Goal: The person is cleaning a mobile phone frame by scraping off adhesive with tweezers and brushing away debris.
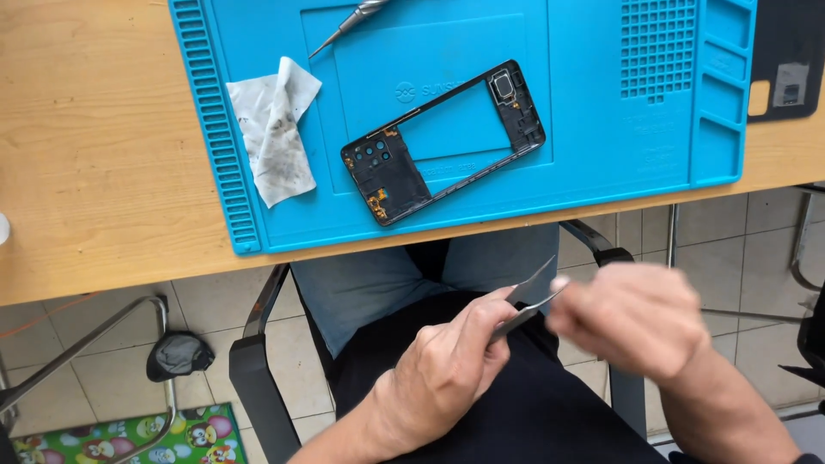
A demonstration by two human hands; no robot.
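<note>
From the head view, we see both hands held low over the lap, below the front edge of the surface point(103, 172). Our left hand point(443, 369) is curled closed around a pair of metal tweezers point(528, 299), thumb and fingers pinching the lower part while the thin tips rise up and to the right. Our right hand point(632, 314) sits just beside it, to its right, blurred; its fingertips meet the tweezers near their upper end, but we cannot tell how firmly it grips or whether anything small lies between them.

Up beyond both hands, on the surface, lies a blue silicone work mat point(601, 103). On the mat, above the left hand, rests a black phone frame point(387, 176), tilted, with the mat showing through its open middle. Left of the frame lies a crumpled, stained white cloth point(275, 129). Farther up, at the mat's top edge, a pointed metal tool point(344, 24) lies at an angle. Far above the right hand, at the surface's corner, sits a dark back cover point(786, 60). Down to the left of the left hand, a dark bundle point(178, 354) lies on the tiled floor.
</note>
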